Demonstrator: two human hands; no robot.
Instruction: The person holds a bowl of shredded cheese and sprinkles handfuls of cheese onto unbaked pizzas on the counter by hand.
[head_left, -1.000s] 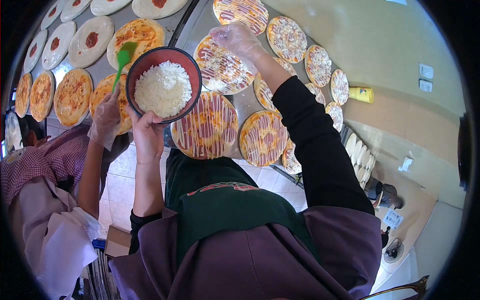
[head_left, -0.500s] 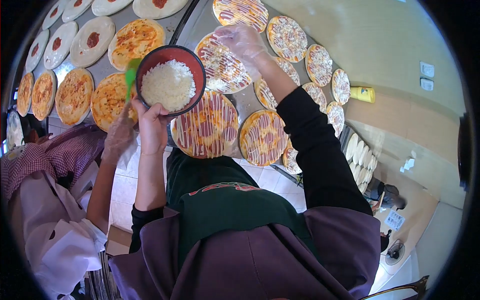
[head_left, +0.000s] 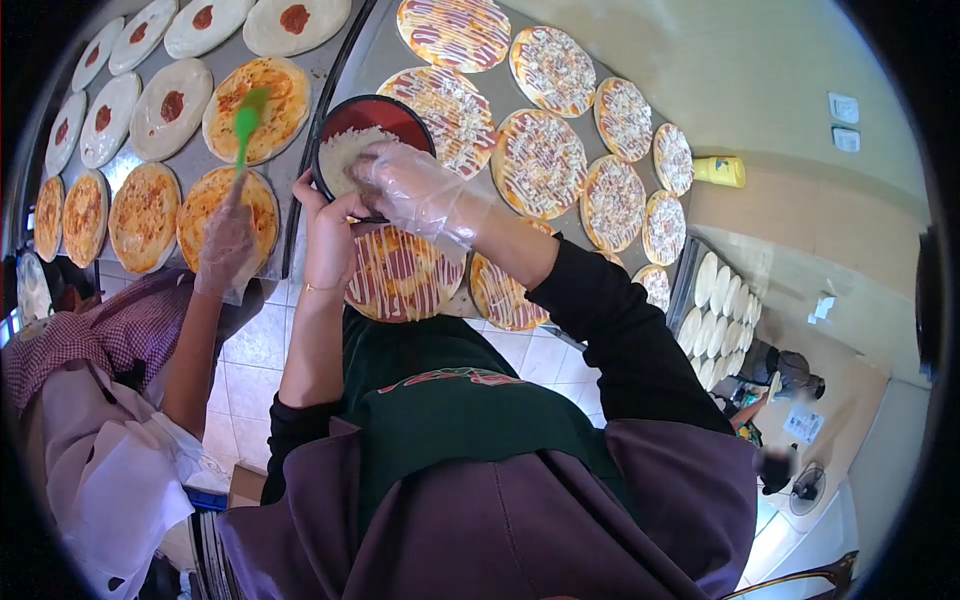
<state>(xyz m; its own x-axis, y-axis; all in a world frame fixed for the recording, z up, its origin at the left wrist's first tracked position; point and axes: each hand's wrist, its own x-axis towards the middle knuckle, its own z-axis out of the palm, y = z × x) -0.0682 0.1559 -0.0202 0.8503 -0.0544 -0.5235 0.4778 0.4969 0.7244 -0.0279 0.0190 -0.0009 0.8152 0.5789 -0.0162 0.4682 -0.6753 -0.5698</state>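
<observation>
Lying nearest, a striped pizza [head_left: 505,298] sits at the near edge of the tray [head_left: 375,60], close under the right arm, so a drooping black sleeve [head_left: 625,305] could smear its sauce. Just beyond, the bare left hand [head_left: 330,228] clamps the near side of the bowl [head_left: 408,118], which it holds up around the tray's left edge. The gloved right hand [head_left: 418,192] is inside, down in the white crumbs [head_left: 342,152]; whether its fingers are together or apart cannot be told. Pressing hard there, or a slip of the left grip, could tip the bowl and spill its load. The loose glove could also snag the rim. Farther left, a co-worker [head_left: 110,430] holds a green brush [head_left: 248,122] near the bowl; a careless swing could knock it or fleck the crumbs with sauce.
</observation>
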